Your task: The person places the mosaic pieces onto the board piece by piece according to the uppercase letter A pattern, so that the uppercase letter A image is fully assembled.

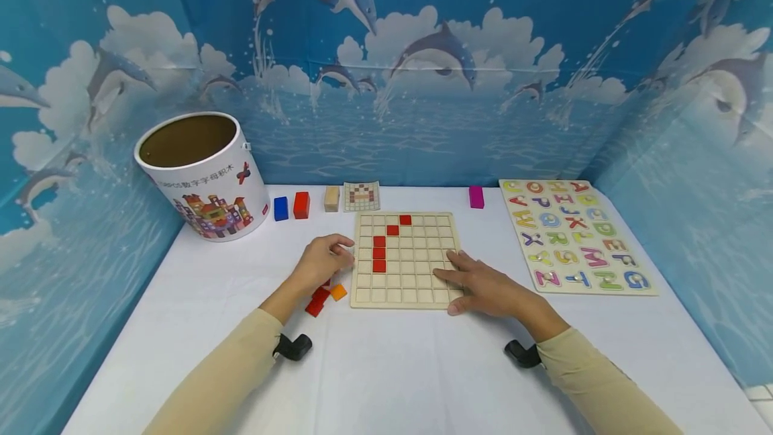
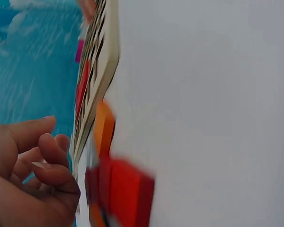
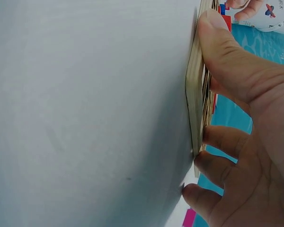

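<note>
A wooden grid board (image 1: 410, 297) lies flat in front of me, with several red square tiles (image 1: 379, 253) set in its cells in a bent line. My left hand (image 1: 321, 262) hovers beside the board's left edge, its fingers loosely curled; no object shows between them in the left wrist view. Below that hand, loose red tiles (image 1: 315, 306) and an orange tile (image 1: 339, 292) lie on the table, partly hidden by the wrist. My right hand (image 1: 486, 287) rests spread over the board's right edge. The thumb (image 3: 215, 23) lies along the near right corner.
Behind the board stand a small pattern card (image 1: 362, 197), a plain wood block (image 1: 331, 199), a red block (image 1: 301, 205), a blue block (image 1: 280, 209) and a magenta block (image 1: 476, 197). A white bucket (image 1: 211, 186) is at left, an alphabet puzzle board (image 1: 574, 237) at right.
</note>
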The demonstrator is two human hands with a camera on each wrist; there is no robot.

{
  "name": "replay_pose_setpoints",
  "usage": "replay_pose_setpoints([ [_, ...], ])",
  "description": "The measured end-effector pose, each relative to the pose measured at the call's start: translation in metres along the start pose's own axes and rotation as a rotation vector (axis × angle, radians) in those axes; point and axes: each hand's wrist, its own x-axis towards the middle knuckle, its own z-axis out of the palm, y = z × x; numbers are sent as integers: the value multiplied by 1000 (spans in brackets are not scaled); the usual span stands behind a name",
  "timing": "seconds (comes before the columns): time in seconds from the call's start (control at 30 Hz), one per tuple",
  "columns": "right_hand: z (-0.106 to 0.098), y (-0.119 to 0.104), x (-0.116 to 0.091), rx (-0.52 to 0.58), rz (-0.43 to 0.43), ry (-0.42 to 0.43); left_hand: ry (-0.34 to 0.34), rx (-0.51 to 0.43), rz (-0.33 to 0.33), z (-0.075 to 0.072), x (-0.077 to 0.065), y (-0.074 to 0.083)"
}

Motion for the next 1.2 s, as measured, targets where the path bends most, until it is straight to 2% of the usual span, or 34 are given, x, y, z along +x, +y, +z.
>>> replay_pose_setpoints([
  [0.07,0,0,0,-3,4,-1,40,-29,-46,-13,1,-5],
  [0.17,0,0,1,-2,0,1,74,-21,-82,-29,1,-12],
  [0.3,0,0,0,2,-3,0,55,36,-109,-38,1,-20],
  [0.5,0,-2,0,7,-4,-5,27,145,-76,-36,0,-26],
  [0.73,-1,-3,0,-7,-2,-1,11,263,-24,-32,5,-24],
  [0.97,0,-2,0,1,15,-7,-4,318,-13,-32,3,-21],
  [1.2,0,-1,-1,0,24,-11,20,364,44,-28,3,-25],
])
